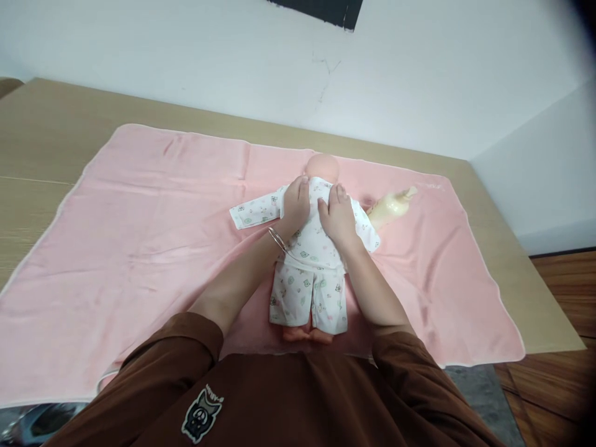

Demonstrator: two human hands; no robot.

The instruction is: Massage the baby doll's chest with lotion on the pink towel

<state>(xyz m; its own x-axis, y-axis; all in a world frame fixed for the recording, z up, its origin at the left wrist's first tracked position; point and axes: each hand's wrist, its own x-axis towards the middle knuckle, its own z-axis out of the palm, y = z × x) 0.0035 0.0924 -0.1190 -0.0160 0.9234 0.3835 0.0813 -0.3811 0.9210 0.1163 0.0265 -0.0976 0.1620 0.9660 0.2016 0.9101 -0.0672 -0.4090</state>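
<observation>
Left hand on doll's shirt, fingers together, grip unclear; right hand flat, fingers together, thumb apart. Light, even pressure should suit.

A peach-headed doll wears a white top and white trousers, both sprinkled with small green and dark prints; pale-edged pink blanket toward nine o'clock; cream object near two; brown shirt at six.
</observation>
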